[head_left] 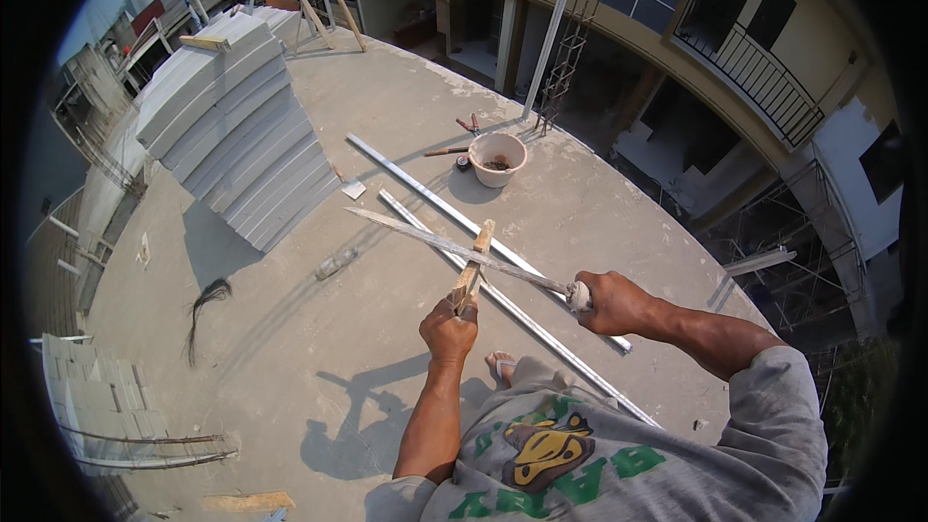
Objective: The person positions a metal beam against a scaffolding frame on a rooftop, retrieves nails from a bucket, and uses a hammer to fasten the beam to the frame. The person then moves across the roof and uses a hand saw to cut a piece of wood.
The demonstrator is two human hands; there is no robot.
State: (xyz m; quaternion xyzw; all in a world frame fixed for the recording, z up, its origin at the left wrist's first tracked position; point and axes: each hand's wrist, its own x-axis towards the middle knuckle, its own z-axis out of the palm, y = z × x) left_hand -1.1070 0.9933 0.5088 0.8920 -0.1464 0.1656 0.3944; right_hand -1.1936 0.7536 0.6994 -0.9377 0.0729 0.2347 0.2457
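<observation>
My left hand [449, 331] is closed around the lower end of a short wooden stick [470, 275], which points up and away from me. In my right hand [615, 305] is a machete [416, 236], gripped by a handle that looks wrapped in pale cloth. Its long, worn blade reaches out to the left and crosses the stick near the upper part. Whether the edge cuts into the wood I cannot tell. Below the blade, two pale metal bars [559, 351] lie side by side on the concrete floor.
A tall stack of grey-white panels [242, 121] stands at the left, with more panels [92, 396] at lower left. Farther off sits a pale bucket [498, 157], near pliers [469, 124] and a hammer-like tool [448, 151]. The slab's edge [667, 208] drops away on the right.
</observation>
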